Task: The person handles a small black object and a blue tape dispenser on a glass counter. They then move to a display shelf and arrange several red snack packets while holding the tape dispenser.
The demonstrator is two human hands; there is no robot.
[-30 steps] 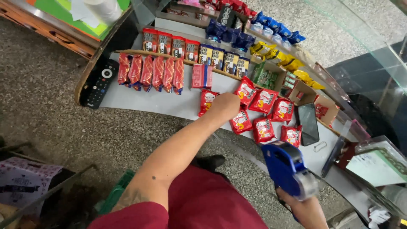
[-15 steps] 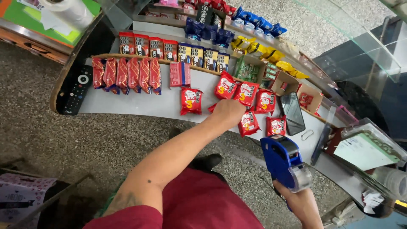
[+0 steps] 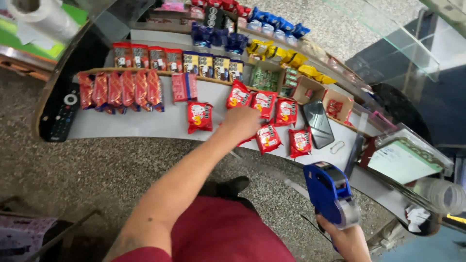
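Our left hand (image 3: pixel 241 122) covers a red snack packet (image 3: pixel 245 140), so we see only its lower edge. Our right hand (image 3: pixel 347 240) is cut off by the bottom edge. The packets' print is too small to tell.

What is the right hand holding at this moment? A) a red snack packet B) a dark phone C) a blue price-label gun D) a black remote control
C: the right hand grips the handle of the blue price-label gun low at the counter's edge, while the remote control and the phone lie untouched on the counter and the left hand reaches to the red snack packets.
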